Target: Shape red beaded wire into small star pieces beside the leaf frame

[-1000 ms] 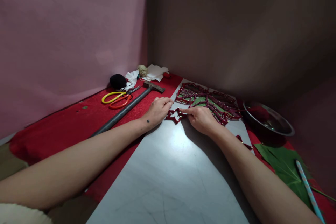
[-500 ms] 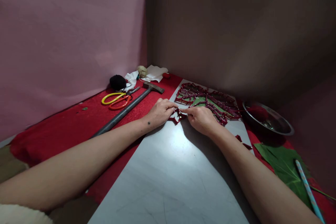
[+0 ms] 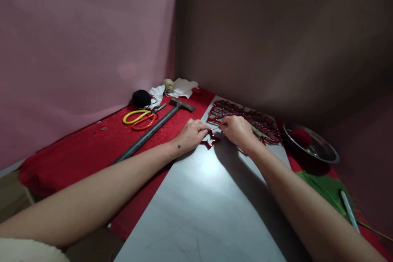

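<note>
A small dark red yarn outline, wound around nails, sits on the white board. My left hand rests at its upper left edge, fingers closed together; what is under the fingertips is hidden. From there a short taut strand of yarn runs to my right hand, whose thumb and finger are pinched on it. Just behind my right hand lies a larger nailed pattern of dark red and purple yarn with green beneath, partly covered by that hand.
On the red cloth at left lie a hammer, scissors, a black yarn ball, a cream yarn ball and white paper. At right are a metal bowl, a green leaf and a striped stick.
My right hand has gone from a pointing finger at the small outline to a pinch slightly farther back, with the strand drawn taut. My left hand has stayed at the outline.
</note>
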A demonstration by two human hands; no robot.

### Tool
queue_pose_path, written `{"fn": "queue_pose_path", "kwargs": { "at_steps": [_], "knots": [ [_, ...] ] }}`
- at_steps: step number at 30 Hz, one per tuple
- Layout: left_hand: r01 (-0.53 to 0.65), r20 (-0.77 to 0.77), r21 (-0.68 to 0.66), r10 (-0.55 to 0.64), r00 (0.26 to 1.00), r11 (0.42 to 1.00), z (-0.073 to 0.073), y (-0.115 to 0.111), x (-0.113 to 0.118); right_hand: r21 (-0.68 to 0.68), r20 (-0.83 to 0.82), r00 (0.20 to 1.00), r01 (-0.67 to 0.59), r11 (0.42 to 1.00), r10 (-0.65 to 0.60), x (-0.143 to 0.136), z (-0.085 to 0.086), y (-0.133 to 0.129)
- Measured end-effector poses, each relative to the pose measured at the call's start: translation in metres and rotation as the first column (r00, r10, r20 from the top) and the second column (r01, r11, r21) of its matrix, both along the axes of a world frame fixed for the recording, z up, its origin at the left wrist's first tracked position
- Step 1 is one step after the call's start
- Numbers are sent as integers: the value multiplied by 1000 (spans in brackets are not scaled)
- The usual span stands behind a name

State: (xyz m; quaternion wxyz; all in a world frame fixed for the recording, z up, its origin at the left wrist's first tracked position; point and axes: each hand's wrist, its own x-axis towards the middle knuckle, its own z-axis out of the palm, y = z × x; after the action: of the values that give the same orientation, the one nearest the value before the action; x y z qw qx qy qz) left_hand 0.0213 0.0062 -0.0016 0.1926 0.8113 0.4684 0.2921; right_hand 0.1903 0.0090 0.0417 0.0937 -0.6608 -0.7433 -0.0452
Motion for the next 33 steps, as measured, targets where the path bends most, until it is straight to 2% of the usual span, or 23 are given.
{"fn": "queue_pose_path", "kwargs": {
  "at_steps": [2, 4, 7, 9, 13, 17, 23, 29, 33],
  "knots": [
    [-32, 35, -2, 32, 999, 999, -2, 1, 0, 9, 114, 993, 9, 1000, -10, -10, 3, 5],
    [-124, 98, -26, 126, 987, 992, -3, 2, 0, 27, 193, 981, -22, 999, 16, -22, 4, 9],
    [-283, 198, -114, 301, 933, 952, -5, 3, 0, 41, 244, 967, -86, 995, 74, -42, 3, 9],
    [-323, 232, -165, 355, 906, 932, -5, 3, 0, 24, 250, 963, -113, 993, 103, -53, 2, 4],
    [-315, 247, -194, 357, 901, 929, -4, 3, 1, 35, 267, 951, -169, 985, 154, -60, -3, -13],
    [-312, 238, -182, 349, 906, 933, -3, 2, 1, 80, 293, 940, -208, 975, 177, -51, -10, -27],
    [-307, 231, -171, 341, 911, 936, -2, 2, 1, 34, 265, 940, -233, 972, 216, -37, -16, -37],
    [-316, 222, -123, 337, 915, 941, -6, 3, 1, 29, 322, 917, -259, 965, 236, -34, -8, -37],
    [-281, 157, -59, 286, 945, 958, -6, 2, 0, 7, 357, 922, -165, 986, 151, -36, -4, -44]
  ]
}}
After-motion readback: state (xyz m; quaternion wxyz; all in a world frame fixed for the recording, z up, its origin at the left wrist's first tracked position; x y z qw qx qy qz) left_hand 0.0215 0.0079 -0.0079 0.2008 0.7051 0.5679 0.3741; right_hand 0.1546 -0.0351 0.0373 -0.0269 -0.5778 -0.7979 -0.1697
